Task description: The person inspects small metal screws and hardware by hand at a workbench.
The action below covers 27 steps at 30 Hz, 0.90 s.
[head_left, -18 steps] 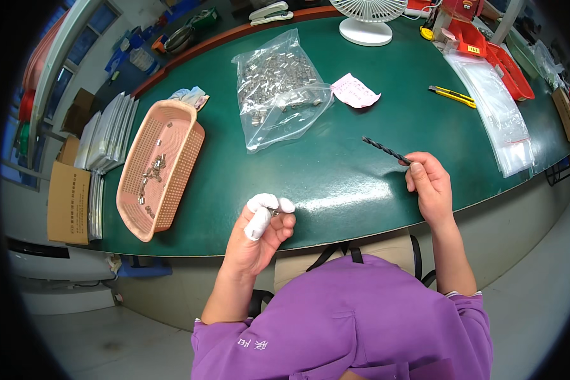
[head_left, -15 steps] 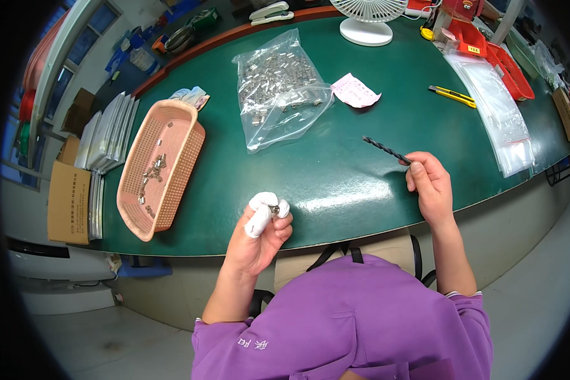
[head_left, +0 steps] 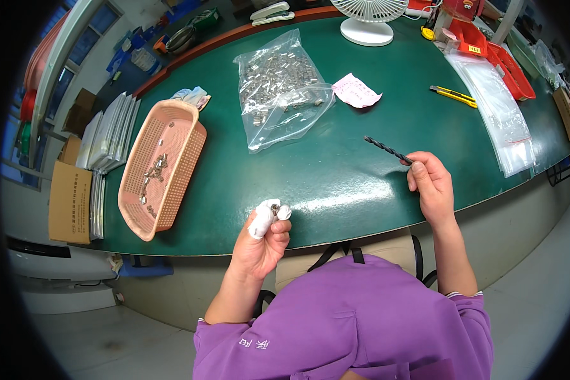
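Observation:
My left hand (head_left: 263,239), with white coverings on the thumb and some fingertips, is closed on a small metal sleeve (head_left: 275,208) above the table's near edge. Its fingers hide most of the sleeve; one round end shows. In my right hand (head_left: 430,187) a black twist drill bit (head_left: 386,149) is pinched by its rear end, the tip pointing left and away from me. The drill bit and the sleeve are well apart. Left of my left hand stands a pink plastic basket (head_left: 189,152) with several small metal pieces (head_left: 152,176) on its bottom.
A clear plastic bag (head_left: 278,82) full of small metal sleeves lies mid-table beside a pink paper note (head_left: 357,91). Farther right are a yellow utility knife (head_left: 455,96), flat plastic bags (head_left: 497,120) and red bins (head_left: 510,69). A white fan (head_left: 367,31) stands at the back.
The fingers of my left hand have shifted around the metal sleeve, so its round end now faces up more. My right hand and the drill bit have stayed nearly still.

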Tool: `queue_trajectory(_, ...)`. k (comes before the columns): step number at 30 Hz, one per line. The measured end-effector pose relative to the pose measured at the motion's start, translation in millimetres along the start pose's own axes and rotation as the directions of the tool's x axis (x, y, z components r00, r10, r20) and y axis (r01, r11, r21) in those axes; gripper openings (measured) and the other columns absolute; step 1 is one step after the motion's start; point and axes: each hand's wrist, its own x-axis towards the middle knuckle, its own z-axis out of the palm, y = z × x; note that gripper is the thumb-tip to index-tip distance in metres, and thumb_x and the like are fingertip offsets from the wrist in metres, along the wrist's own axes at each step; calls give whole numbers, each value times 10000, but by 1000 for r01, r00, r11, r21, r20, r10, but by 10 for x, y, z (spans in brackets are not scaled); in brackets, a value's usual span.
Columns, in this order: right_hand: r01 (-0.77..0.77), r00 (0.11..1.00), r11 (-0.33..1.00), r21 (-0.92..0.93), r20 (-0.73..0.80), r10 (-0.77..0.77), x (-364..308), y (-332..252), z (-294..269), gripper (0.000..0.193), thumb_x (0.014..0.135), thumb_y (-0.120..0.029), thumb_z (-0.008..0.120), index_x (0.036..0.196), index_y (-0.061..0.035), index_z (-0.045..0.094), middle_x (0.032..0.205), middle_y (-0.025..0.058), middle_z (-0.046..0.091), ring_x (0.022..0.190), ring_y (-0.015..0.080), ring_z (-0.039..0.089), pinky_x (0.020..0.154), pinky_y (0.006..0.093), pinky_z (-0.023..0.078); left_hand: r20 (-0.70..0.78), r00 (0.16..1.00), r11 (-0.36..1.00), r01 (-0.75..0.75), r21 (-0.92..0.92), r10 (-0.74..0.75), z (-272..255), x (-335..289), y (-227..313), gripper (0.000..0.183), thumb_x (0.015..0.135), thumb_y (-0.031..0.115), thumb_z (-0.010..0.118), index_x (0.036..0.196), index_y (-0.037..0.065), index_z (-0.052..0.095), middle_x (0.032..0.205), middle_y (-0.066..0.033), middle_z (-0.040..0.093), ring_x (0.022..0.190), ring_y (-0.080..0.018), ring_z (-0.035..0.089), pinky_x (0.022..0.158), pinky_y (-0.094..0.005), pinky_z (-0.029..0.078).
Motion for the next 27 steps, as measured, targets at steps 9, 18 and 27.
queue_trajectory(9, -4, 1000, 1000, 6, -1, 4, -2, -4, 8, 169, 899, -152, 472, 952, -9, 546, 638, -27, 470, 571, 37, 420, 521, 173, 338, 1, 1000, 1000, -4, -25, 4, 16, -19, -19, 190, 841, 83, 532, 1015, 33, 478, 929, -99, 511, 733, -120, 515, 626, -210, 512)
queue_trajectory(18, 92, 995, 981, -173, 51, -84, -56, -189, 121, 101, 839, -103, 537, 892, -33, 587, 704, 5, 555, 600, 79, 474, 561, 220, 394, 16, 995, 963, -102, 250, 102, 87, 6, -30, 139, 856, 127, 521, 984, 78, 508, 850, -80, 542, 610, -98, 466, 508, -196, 402)
queue_trajectory(27, 672, 740, 599, -434, 407, -536, -1, -575, 447, 193, 664, -59, 647, 850, -82, 600, 656, 16, 524, 591, 195, 483, 539, 308, 388, 42, 987, 893, -157, 422, 154, 196, 13, -71, 85, 864, 106, 494, 934, 83, 536, 724, -58, 551, 499, -68, 404, 444, -188, 314)
